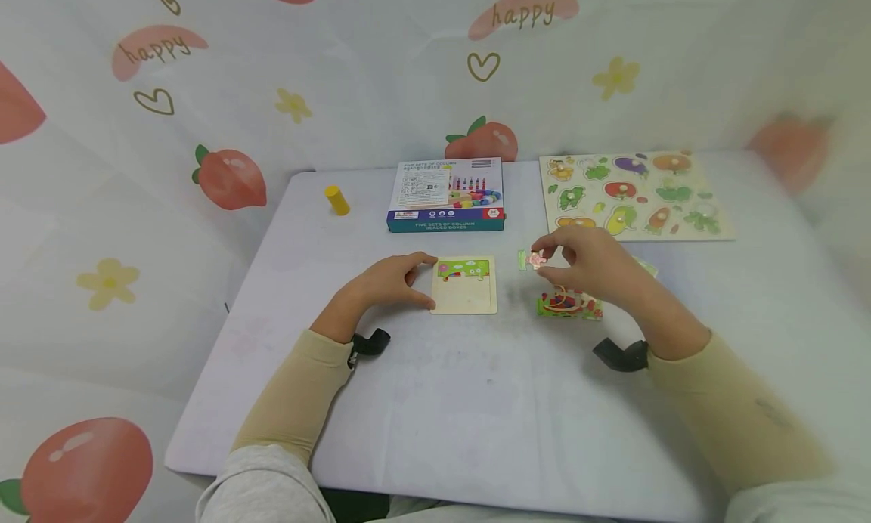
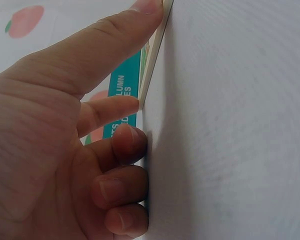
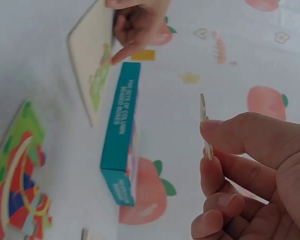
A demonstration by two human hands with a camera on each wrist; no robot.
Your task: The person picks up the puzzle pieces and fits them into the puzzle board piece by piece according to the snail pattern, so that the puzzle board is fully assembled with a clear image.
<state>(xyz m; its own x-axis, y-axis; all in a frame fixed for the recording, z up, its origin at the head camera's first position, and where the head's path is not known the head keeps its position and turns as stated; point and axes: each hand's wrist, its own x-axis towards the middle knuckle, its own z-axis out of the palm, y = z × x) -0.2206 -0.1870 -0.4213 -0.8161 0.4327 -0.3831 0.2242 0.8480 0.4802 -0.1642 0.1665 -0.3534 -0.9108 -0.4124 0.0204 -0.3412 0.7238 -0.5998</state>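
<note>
A square wooden puzzle board (image 1: pixel 464 298) lies on the table, a strip of green picture pieces (image 1: pixel 469 269) fitted along its far side. My left hand (image 1: pixel 389 283) holds the board's left edge between thumb and index finger; in the left wrist view the other fingers are curled against the table. My right hand (image 1: pixel 593 264) pinches a small puzzle piece (image 3: pixel 205 120) between thumb and fingertips, raised above the table right of the board. The piece looks green and pink in the head view and edge-on in the right wrist view. Beneath that hand lie colourful puzzle pieces (image 1: pixel 570 305), partly hidden.
Behind the board lies a boxed bead set (image 1: pixel 445 225). A yellow cylinder (image 1: pixel 336 200) stands at the back left. At the back right is a large vegetable peg board (image 1: pixel 636 198). Another green piece (image 1: pixel 646 266) shows beyond my right wrist. A printed curtain hangs behind the table.
</note>
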